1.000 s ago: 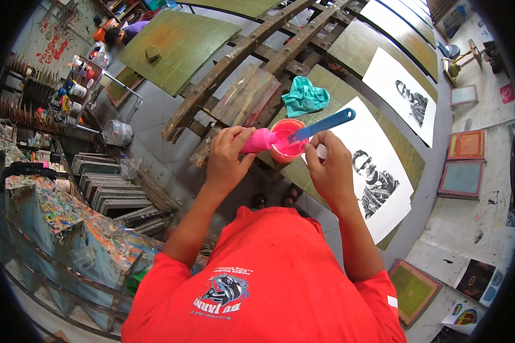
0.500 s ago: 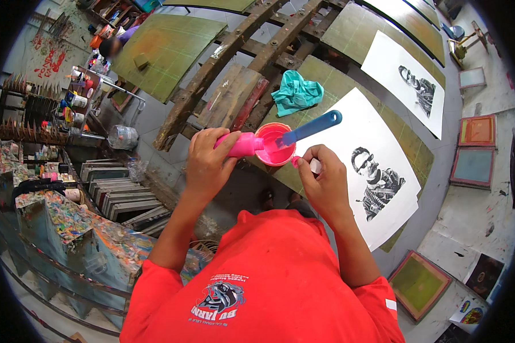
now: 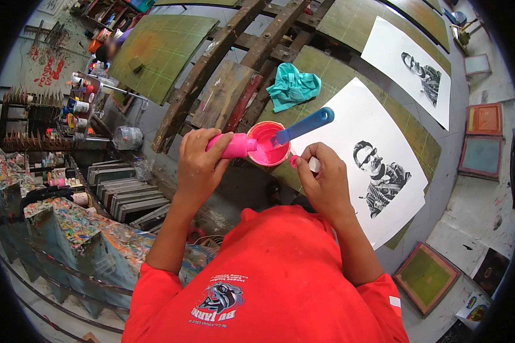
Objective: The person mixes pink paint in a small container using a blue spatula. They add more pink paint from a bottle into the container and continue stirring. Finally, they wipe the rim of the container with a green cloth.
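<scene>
Beyond the soft red cotton shirt [image 3: 280,257], the left hand [image 3: 199,160] curls its fingers round a smooth pink plastic bottle [image 3: 233,146], tipped nearly flat with its neck over the rim of a round tub [image 3: 265,128] of glossy pink paste. The right hand [image 3: 324,180] pinches a small white-and-pink piece [image 3: 313,165], perhaps a cap, just beside the tub. A flat blue spatula [image 3: 306,126] leans out of the paste toward smooth white printed paper [image 3: 349,117]. Farther off lie a crumpled teal cloth [image 3: 292,88], a scuffed wooden plank [image 3: 224,94] and a green gridded board [image 3: 163,51].
</scene>
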The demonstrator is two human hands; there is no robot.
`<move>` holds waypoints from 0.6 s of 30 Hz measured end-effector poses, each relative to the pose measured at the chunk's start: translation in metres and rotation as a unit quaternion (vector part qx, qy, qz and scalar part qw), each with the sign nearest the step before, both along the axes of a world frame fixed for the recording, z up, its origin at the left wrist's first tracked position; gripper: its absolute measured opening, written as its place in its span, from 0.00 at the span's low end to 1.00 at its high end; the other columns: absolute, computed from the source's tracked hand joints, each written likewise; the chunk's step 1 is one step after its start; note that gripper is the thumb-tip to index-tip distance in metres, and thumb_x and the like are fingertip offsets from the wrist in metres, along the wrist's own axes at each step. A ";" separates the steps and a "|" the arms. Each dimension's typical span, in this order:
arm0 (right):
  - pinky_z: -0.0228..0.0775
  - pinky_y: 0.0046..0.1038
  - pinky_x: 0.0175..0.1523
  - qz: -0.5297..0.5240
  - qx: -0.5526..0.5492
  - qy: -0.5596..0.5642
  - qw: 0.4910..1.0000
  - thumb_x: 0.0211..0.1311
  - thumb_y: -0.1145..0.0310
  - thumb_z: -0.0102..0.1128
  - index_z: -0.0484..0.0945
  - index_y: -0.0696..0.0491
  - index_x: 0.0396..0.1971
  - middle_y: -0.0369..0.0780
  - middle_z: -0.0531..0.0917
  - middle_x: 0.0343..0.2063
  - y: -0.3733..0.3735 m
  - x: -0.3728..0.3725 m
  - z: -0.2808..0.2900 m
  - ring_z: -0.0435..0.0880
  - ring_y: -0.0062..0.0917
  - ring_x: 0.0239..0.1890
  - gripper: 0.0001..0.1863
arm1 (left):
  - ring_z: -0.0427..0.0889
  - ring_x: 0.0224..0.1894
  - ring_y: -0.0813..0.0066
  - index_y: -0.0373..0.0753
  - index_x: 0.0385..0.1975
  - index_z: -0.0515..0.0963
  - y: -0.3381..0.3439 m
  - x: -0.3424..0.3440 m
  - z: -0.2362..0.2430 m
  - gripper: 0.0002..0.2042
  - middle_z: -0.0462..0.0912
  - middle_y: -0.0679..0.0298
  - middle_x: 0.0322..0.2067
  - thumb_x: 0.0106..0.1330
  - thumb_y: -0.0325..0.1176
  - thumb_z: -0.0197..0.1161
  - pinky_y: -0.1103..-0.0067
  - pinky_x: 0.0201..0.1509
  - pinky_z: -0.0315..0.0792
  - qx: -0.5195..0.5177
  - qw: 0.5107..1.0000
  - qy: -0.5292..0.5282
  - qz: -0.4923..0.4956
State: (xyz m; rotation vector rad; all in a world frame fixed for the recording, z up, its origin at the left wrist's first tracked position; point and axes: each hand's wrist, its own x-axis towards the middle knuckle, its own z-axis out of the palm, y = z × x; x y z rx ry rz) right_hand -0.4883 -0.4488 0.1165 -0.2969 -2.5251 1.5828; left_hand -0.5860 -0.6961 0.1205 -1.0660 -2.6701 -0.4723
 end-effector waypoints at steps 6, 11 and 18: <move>0.66 0.27 0.28 -0.014 -0.019 0.058 0.998 0.62 0.73 0.64 0.75 0.58 0.30 0.39 0.78 0.24 -0.001 0.000 -0.011 0.73 0.24 0.22 0.07 | 0.76 0.54 0.55 0.43 0.53 0.80 0.003 -0.002 0.005 0.27 0.78 0.58 0.48 0.49 0.28 0.75 0.56 0.63 0.66 -0.022 1.000 0.004 -0.008; 0.72 0.34 0.34 0.000 -0.015 0.024 1.000 0.61 0.74 0.64 0.75 0.58 0.32 0.44 0.80 0.29 -0.004 0.000 -0.009 0.79 0.36 0.30 0.06 | 0.75 0.54 0.54 0.44 0.53 0.80 0.000 -0.005 0.008 0.28 0.77 0.58 0.48 0.46 0.26 0.74 0.56 0.64 0.66 -0.036 0.999 0.011 -0.017; 0.67 0.26 0.29 -0.005 -0.043 0.046 0.998 0.61 0.74 0.64 0.76 0.58 0.31 0.39 0.79 0.26 -0.009 -0.001 -0.017 0.75 0.24 0.26 0.06 | 0.75 0.55 0.54 0.44 0.53 0.80 0.002 -0.007 0.013 0.28 0.77 0.59 0.49 0.47 0.25 0.74 0.55 0.65 0.66 -0.057 0.998 0.026 -0.031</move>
